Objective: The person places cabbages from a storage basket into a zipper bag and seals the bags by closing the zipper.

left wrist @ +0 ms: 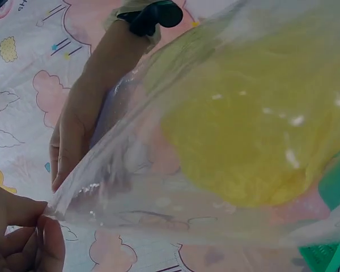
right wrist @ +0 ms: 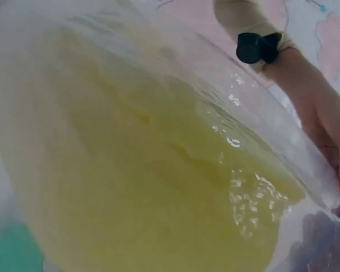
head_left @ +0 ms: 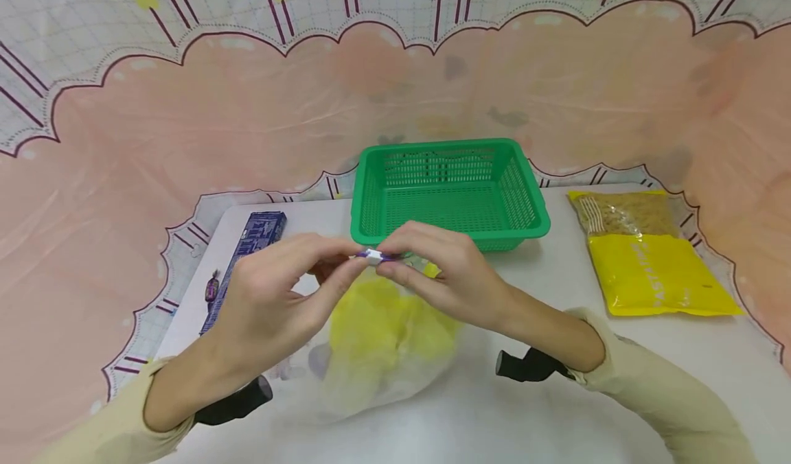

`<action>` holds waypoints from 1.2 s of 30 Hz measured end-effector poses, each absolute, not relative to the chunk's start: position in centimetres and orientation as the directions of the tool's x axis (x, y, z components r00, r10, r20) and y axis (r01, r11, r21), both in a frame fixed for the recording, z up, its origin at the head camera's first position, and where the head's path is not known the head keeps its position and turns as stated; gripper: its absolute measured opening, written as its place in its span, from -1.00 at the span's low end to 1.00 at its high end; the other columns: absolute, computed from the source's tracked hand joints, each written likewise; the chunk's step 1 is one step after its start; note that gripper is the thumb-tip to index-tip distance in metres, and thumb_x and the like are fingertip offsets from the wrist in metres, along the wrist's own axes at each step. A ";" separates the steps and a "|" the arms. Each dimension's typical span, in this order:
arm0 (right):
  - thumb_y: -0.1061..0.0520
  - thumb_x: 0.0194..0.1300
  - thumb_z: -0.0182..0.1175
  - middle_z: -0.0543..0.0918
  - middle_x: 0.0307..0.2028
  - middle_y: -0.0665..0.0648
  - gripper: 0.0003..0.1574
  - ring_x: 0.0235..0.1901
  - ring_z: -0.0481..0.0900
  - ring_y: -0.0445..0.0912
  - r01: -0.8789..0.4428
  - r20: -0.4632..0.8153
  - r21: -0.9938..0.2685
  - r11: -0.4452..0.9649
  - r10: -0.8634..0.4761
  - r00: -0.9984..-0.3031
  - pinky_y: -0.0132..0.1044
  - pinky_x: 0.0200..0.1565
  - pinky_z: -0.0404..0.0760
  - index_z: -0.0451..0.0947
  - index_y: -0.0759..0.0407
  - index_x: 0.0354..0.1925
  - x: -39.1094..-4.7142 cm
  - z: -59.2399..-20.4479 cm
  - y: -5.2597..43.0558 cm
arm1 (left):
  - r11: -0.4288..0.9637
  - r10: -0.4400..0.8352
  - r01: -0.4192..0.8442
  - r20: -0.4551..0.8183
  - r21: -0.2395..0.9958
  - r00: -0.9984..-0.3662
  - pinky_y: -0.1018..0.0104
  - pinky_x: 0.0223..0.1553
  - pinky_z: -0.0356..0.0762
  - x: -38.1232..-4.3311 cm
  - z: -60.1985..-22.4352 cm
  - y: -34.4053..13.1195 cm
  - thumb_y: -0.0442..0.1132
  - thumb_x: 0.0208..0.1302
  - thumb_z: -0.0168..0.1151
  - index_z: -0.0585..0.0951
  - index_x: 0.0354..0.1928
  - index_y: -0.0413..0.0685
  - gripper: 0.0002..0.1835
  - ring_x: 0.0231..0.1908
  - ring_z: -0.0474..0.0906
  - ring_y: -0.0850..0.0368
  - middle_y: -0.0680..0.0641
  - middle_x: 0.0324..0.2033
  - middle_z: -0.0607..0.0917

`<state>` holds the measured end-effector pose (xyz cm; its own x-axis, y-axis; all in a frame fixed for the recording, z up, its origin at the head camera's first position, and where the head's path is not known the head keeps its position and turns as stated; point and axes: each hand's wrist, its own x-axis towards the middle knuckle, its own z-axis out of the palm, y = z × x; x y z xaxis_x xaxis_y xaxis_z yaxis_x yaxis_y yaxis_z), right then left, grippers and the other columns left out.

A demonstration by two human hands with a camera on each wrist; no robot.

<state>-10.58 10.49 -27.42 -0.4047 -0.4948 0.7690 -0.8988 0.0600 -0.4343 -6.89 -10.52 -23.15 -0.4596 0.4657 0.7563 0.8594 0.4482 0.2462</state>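
A clear plastic bag (head_left: 389, 381) with something soft and yellow (head_left: 377, 320) inside hangs below both hands. My left hand (head_left: 278, 306) pinches a small purple-and-white piece (head_left: 373, 257) at the bag's top between thumb and fingers. From the other side my right hand (head_left: 454, 279) pinches the same spot, its fingertips close to the left ones. In the left wrist view, the left hand (left wrist: 25, 229) grips a gathered edge of the clear bag (left wrist: 158, 209). The bag (right wrist: 158, 141) fills most of the right wrist view. Whether the purple-and-white piece is part of the bag, I cannot tell.
Behind the hands stands a green plastic basket (head_left: 451, 234). A yellow pasta bag (head_left: 655, 272) lies at the right. On the left are a long dark-blue packet (head_left: 262, 230) and a small purple wrapped candy (head_left: 212, 289). Patterned cloth surrounds the white table (head_left: 525, 423).
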 end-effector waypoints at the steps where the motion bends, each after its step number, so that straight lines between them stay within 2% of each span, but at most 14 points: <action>1: 0.35 0.13 0.35 0.65 -0.36 0.08 -0.79 -0.30 0.56 -0.18 -0.899 0.772 -0.436 0.040 -0.496 -0.397 -0.45 -0.22 0.61 0.61 0.27 -0.21 -10.7 -27.5 10.3 | 0.446 0.471 0.862 0.755 0.242 -0.456 0.64 -0.43 0.47 -6.8 -23.1 -10.5 -0.14 0.39 0.16 0.69 -0.29 -0.17 -0.75 -0.51 0.49 0.34 0.05 -0.47 0.70; 4: 0.23 0.26 0.27 0.58 -0.45 0.05 -0.86 -0.43 0.47 -0.24 -0.911 0.788 -0.412 0.004 -0.499 -0.359 -0.53 -0.34 0.54 0.60 0.28 -0.21 -11.3 -27.7 10.1 | 0.456 0.486 0.863 0.752 0.218 -0.446 0.63 -0.45 0.44 -6.6 -22.9 -10.4 -0.10 0.44 0.08 0.67 -0.30 -0.16 -0.70 -0.50 0.48 0.34 0.07 -0.48 0.69; 8: 0.01 0.41 0.06 0.50 -0.50 0.04 -0.64 -0.51 0.37 -0.23 -0.966 0.838 -0.257 -0.004 -0.499 -0.221 -0.57 -0.44 0.40 0.57 0.30 -0.20 -12.0 -28.3 9.5 | 0.473 0.484 0.858 0.754 0.200 -0.443 0.62 -0.46 0.43 -6.5 -23.2 -10.4 -0.11 0.43 0.09 0.66 -0.30 -0.15 -0.71 -0.50 0.47 0.35 0.09 -0.49 0.66; 12: -0.01 0.48 -0.08 0.46 -0.55 0.03 -0.60 -0.59 0.33 -0.22 -0.997 0.868 -0.036 0.063 -0.492 -0.063 -0.60 -0.52 0.37 0.48 0.29 -0.25 -12.6 -28.9 8.9 | 0.474 0.476 0.863 0.774 0.174 -0.418 0.59 -0.46 0.42 -6.7 -24.1 -10.7 -0.23 0.33 0.22 0.64 -0.29 -0.13 -0.88 -0.49 0.45 0.34 0.10 -0.50 0.63; 15: -0.03 0.52 -0.17 0.45 -0.57 0.02 -0.58 -0.63 0.34 -0.25 -0.990 0.867 0.077 0.114 -0.498 0.010 -0.61 -0.57 0.37 0.42 0.26 -0.29 -12.9 -29.2 8.6 | 0.476 0.473 0.865 0.783 0.160 -0.405 0.58 -0.46 0.41 -7.0 -25.5 -11.3 -0.31 0.22 0.31 0.64 -0.23 -0.07 -0.91 -0.47 0.45 0.34 0.14 -0.48 0.61; 16: -0.03 0.53 -0.19 0.43 -0.58 0.01 -0.58 -0.64 0.33 -0.25 -0.988 0.864 0.097 0.121 -0.503 0.024 -0.60 -0.59 0.35 0.39 0.24 -0.31 -13.0 -29.2 8.6 | 0.482 0.475 0.862 0.781 0.156 -0.406 0.59 -0.47 0.40 -6.9 -25.6 -11.2 -0.30 0.24 0.29 0.64 -0.23 -0.07 -0.92 -0.47 0.45 0.35 0.14 -0.49 0.60; 19: -0.02 0.56 -0.22 0.37 -0.63 -0.01 -0.57 -0.68 0.27 -0.27 -0.991 0.847 0.083 0.107 -0.531 0.014 -0.58 -0.66 0.23 0.37 0.21 -0.36 -13.1 -29.2 8.5 | 0.501 0.484 0.853 0.770 0.145 -0.415 0.61 -0.48 0.37 -6.6 -25.4 -11.2 -0.26 0.32 0.20 0.62 -0.24 -0.10 -0.92 -0.47 0.44 0.34 0.13 -0.49 0.59; 21: -0.01 0.56 -0.23 0.33 -0.66 -0.03 -0.56 -0.70 0.22 -0.28 -0.996 0.834 0.037 0.083 -0.551 -0.015 -0.57 -0.67 0.16 0.36 0.18 -0.40 -13.1 -29.0 8.4 | 0.511 0.490 0.848 0.765 0.137 -0.419 0.63 -0.49 0.36 -6.1 -24.6 -10.8 -0.21 0.41 0.09 0.60 -0.28 -0.15 -0.82 -0.49 0.42 0.34 0.10 -0.51 0.58; 24: 0.03 0.54 -0.23 0.33 -0.67 -0.04 -0.58 -0.70 0.21 -0.30 -0.999 0.826 -0.015 0.039 -0.562 -0.034 -0.57 -0.67 0.16 0.37 0.17 -0.42 -13.2 -28.8 8.3 | 0.504 0.491 0.854 0.771 0.127 -0.405 0.63 -0.48 0.36 -5.7 -23.9 -10.4 -0.18 0.47 -0.02 0.57 -0.33 -0.21 -0.72 -0.50 0.40 0.33 0.07 -0.52 0.55; 30: 0.07 0.52 -0.18 0.42 -0.62 -0.03 -0.65 -0.65 0.29 -0.28 -0.999 0.842 0.040 0.028 -0.539 0.019 -0.55 -0.62 0.25 0.41 0.17 -0.36 -13.7 -28.9 7.9 | 0.503 0.487 0.856 0.779 0.119 -0.394 0.62 -0.48 0.38 -5.5 -24.1 -10.4 -0.20 0.49 -0.05 0.56 -0.32 -0.25 -0.70 -0.50 0.39 0.30 0.04 -0.51 0.56; 33: 0.05 0.54 -0.18 0.41 -0.61 -0.03 -0.64 -0.62 0.29 -0.26 -0.997 0.834 0.046 0.060 -0.551 0.006 -0.53 -0.61 0.22 0.42 0.16 -0.34 -13.7 -28.9 7.9 | 0.516 0.479 0.848 0.780 0.122 -0.404 0.61 -0.48 0.39 -5.5 -24.3 -10.6 -0.20 0.49 -0.05 0.56 -0.32 -0.25 -0.70 -0.50 0.41 0.28 0.02 -0.51 0.57; 36: 0.01 0.55 -0.18 0.40 -0.59 -0.02 -0.63 -0.61 0.28 -0.24 -0.993 0.820 0.034 0.117 -0.570 -0.039 -0.51 -0.59 0.17 0.43 0.16 -0.31 -13.3 -28.8 8.0 | 0.529 0.465 0.841 0.790 0.113 -0.398 0.60 -0.49 0.40 -5.7 -24.5 -10.8 -0.20 0.49 -0.05 0.57 -0.32 -0.25 -0.69 -0.50 0.41 0.26 0.00 -0.52 0.58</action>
<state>-13.25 8.00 -28.81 -0.0390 -0.5704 0.8204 -0.9926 0.1167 0.0340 -5.66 -10.85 -24.49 -0.3985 0.4655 0.7903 0.8412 0.5289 0.1125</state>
